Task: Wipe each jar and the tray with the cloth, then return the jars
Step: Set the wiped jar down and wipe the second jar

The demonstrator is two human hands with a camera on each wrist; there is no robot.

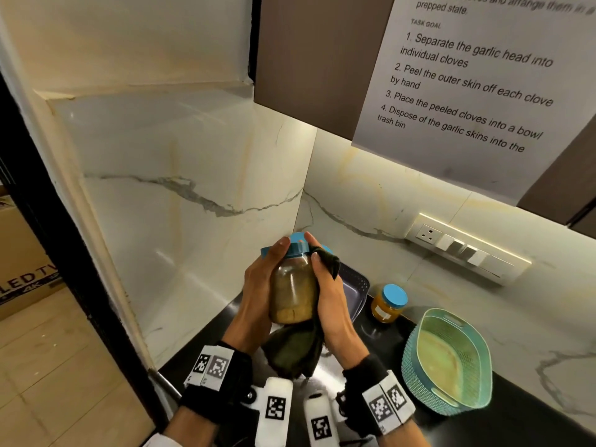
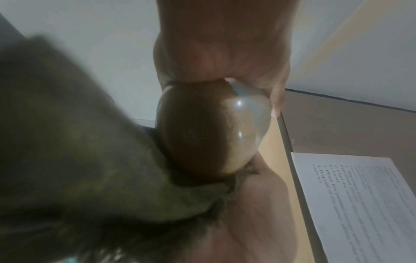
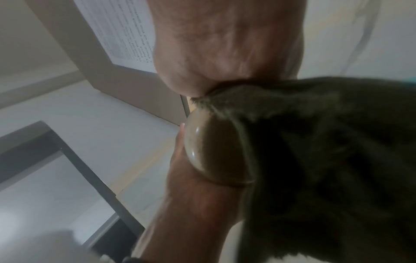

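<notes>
Nearest, black wrist straps with white square-coded tags. Just beyond, raised above the glossy black surface (image 1: 503,411): a clear rounded glass jar (image 1: 293,293) with a blue screw lid, filled with tan powder. Left hand (image 1: 258,295) wrapped around its left side, thumb up by the lid. Right hand (image 1: 332,304) clamped on the jar's right side through a dark olive fuzzy cloth (image 1: 295,353), fabric bunched above the fingers and hanging limp below the jar.

To the right, resting on the surface, an oval teal woven-plastic basket (image 1: 409,359). Farther back, a small glass jar (image 1: 387,304) of orange paste with a blue lid, standing upright just right of a dark perforated plastic tray (image 1: 356,287), mostly hidden behind the hands. Beyond, veined white marble wall and a printed paper sheet (image 1: 467,79) on a brown cabinet.

Only in the wrist views: the held jar's smooth domed underside (image 2: 202,135), and cloth nap pressed against the glass (image 3: 315,160). Tray, basket and small jar seen from the head view alone.
</notes>
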